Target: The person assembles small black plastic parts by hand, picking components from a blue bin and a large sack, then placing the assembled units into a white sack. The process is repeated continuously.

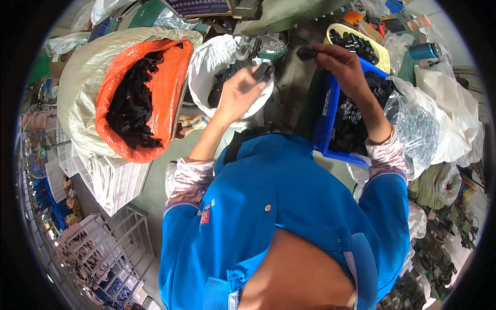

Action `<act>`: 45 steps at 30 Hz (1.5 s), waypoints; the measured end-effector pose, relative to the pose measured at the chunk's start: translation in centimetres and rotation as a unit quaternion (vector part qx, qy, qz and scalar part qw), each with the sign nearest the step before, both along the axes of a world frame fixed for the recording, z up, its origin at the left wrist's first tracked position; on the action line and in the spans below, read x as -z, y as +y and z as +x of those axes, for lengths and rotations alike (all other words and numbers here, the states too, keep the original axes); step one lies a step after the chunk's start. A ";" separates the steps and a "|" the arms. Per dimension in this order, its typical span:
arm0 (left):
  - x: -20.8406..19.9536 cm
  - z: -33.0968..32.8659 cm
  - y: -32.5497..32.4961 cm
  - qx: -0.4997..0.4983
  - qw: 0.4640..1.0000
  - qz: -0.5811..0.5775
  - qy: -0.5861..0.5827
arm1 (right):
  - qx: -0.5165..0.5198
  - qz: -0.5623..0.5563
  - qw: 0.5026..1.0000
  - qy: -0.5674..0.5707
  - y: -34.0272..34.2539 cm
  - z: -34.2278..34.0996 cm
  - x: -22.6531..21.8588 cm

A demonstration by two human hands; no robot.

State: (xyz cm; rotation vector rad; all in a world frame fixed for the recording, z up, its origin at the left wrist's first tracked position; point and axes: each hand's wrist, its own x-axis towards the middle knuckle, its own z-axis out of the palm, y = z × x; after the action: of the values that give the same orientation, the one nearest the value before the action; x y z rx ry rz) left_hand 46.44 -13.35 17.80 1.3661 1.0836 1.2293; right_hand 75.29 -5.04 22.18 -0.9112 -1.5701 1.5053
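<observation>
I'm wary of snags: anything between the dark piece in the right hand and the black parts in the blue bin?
Yes, in this view: the left wall of the blue bin. Whether the dark piece in the right hand sits above it is unclear.

On your left lies a sack [77, 98] filled with parts [129, 106]; right of it stands a bag [198, 75], your left hand [236, 95] above, a tray [272, 55] of hardware [270, 46] behind. On your right, a bin [325, 132] and a tub [383, 58] hold parts, the 2 set near to far.
</observation>
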 end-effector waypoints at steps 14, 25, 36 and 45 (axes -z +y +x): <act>-2.5 -5.5 1.6 0.085 0.982 0.099 0.137 | 0.092 0.147 0.970 -0.173 -4.9 -10.5 -1.2; -4.5 -9.6 4.8 0.130 0.934 0.158 0.292 | 0.108 0.192 0.959 -0.176 -3.1 -15.3 -0.2; -5.1 -11.0 10.0 0.128 0.885 0.321 0.312 | 0.188 0.367 0.875 -0.256 -0.5 -16.4 0.4; -3.8 -10.9 12.2 0.224 0.884 0.210 0.351 | 0.163 0.097 0.964 -0.184 -0.4 -16.3 2.1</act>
State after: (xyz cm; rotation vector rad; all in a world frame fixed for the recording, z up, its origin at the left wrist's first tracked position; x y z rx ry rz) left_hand 35.51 -1.19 21.63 2.3606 0.8942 0.6336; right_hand 59.00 -5.46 20.04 -1.3148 -1.6891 0.9714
